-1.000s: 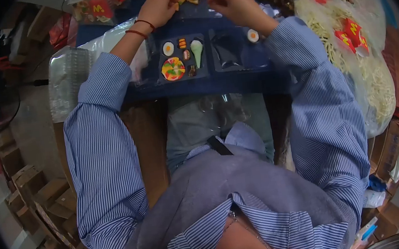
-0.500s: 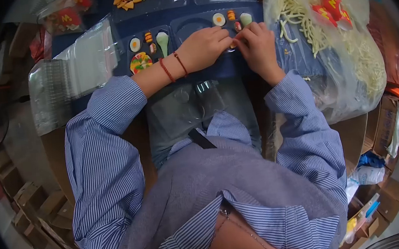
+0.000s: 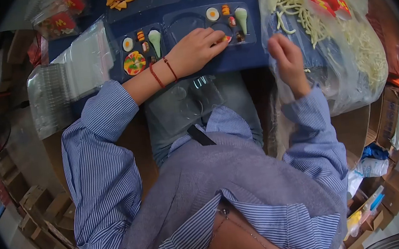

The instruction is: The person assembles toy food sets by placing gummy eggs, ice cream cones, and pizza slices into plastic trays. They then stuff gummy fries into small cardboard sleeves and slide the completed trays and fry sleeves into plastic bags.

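We see the right-hand tray [image 3: 227, 23] lying on the blue worktop [image 3: 251, 57], its long axis running left to right. Our left hand [image 3: 196, 51] lies flat on it, fingers loosely spread, fingertips [image 3: 221, 38] touching a small candy [image 3: 227, 38] in the tray. Half a second ago both hands met over this tray; now our right hand [image 3: 288, 62] has drawn back, loosely curled and holding nothing, against the bag of noodle candy [image 3: 343, 49]. A filled tray [image 3: 142, 50] sits just left; clear packets [image 3: 82, 64] lie farther left.
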The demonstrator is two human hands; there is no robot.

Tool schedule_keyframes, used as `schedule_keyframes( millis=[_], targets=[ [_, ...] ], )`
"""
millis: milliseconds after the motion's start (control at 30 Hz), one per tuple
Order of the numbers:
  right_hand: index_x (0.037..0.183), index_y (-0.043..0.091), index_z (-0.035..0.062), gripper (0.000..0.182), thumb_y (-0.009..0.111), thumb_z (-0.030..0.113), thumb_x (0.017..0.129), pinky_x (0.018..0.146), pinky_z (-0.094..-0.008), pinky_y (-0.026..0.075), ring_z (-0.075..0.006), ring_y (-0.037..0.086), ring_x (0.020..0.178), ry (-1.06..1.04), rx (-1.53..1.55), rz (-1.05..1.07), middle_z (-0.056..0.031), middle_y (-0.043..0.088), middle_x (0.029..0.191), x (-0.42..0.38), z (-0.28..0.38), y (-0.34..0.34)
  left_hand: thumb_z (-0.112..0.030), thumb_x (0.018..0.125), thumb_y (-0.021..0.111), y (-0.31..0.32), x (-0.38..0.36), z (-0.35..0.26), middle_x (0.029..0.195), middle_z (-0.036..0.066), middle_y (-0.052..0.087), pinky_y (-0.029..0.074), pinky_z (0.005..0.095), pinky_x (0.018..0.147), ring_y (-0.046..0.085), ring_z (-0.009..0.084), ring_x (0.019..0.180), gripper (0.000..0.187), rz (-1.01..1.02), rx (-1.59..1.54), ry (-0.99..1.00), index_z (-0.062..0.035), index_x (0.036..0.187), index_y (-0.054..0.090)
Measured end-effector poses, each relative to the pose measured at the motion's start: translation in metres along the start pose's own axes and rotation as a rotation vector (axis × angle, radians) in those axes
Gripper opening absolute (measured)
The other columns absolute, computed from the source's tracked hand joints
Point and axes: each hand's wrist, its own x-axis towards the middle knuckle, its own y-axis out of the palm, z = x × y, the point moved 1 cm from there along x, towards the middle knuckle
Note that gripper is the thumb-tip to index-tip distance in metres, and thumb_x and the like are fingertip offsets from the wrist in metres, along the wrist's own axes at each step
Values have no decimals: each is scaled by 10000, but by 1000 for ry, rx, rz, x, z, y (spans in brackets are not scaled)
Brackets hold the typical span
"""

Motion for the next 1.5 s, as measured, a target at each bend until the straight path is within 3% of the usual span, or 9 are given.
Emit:
schedule_keyframes(
  millis=[67, 200, 300, 367, 500, 833, 1333, 1433, 1500],
  targets=[
    [748, 550, -10, 252, 625, 156, 922, 526, -298, 344, -177, 373, 559, 137, -171, 241, -79, 473, 596, -28, 24, -45, -94, 824, 582, 4, -3, 0, 990, 48, 572, 486, 316, 815, 582, 196, 921, 202, -91, 54, 32, -71, 1021, 619],
    [746, 592, -1, 175, 682, 142, 792, 602, -409, 469, -330, 574, 619, 385, -872, 899, -155, 560, 627, -96, 32, -105, -97, 822, 586, 7, -5, -1, 993, 46, 575, 488, 315, 823, 583, 199, 918, 169, -118, 55, 21, -67, 987, 613],
    [815, 641, 24, 77, 662, 73, 759, 666, -442, 499, -378, 621, 727, 353, -1153, 974, -173, 601, 701, -99, 17, -98, -95, 822, 587, 6, -5, -2, 1001, 50, 578, 491, 316, 828, 586, 202, 914, 147, -126, 33, 18, -64, 964, 609],
    [898, 660, 42, 113, 639, 37, 787, 671, -425, 495, -362, 616, 761, -12, -646, 483, -156, 613, 789, -63, 26, -66, -95, 825, 587, 7, -5, -3, 1008, 51, 582, 491, 314, 821, 590, 202, 909, 143, -131, 72, 26, -58, 961, 611],
    [939, 660, 23, 134, 644, 49, 809, 690, -416, 497, -340, 608, 809, -274, -527, 195, -126, 595, 851, 11, 26, 15, -109, 817, 654, 5, -3, -3, 1092, 79, 609, 498, 342, 850, 604, 238, 953, 240, -97, 9, -21, -39, 1046, 627],
    [844, 699, 69, 133, 733, 161, 755, 695, -410, 477, -285, 587, 865, -377, -799, 178, -73, 613, 885, 39, -8, 58, -181, 807, 703, 5, 1, -5, 1024, 83, 564, 490, 336, 837, 567, 245, 956, 288, 14, -29, -71, -32, 1041, 624],
    [870, 647, 18, 116, 650, 134, 882, 700, -397, 425, -299, 533, 802, -291, -506, -20, -115, 569, 817, 46, -3, 62, -58, 808, 673, 9, 12, 10, 930, 69, 622, 528, 341, 701, 640, 254, 804, 129, -267, -315, -294, -39, 936, 673],
    [884, 649, 26, 94, 648, 120, 882, 692, -360, 432, -266, 543, 783, -324, -591, 21, -108, 575, 808, 43, 2, 61, -54, 802, 675, 7, 12, 9, 923, 65, 622, 528, 335, 694, 640, 246, 798, 133, -277, -322, -282, -44, 934, 680],
    [887, 656, 46, 84, 659, 129, 877, 636, -304, 428, -194, 553, 733, -286, -323, -16, -42, 611, 784, 44, -4, 59, -52, 799, 676, 3, 12, 8, 918, 65, 621, 528, 331, 692, 640, 243, 795, 136, -291, -328, -271, -46, 934, 681]
  ],
)
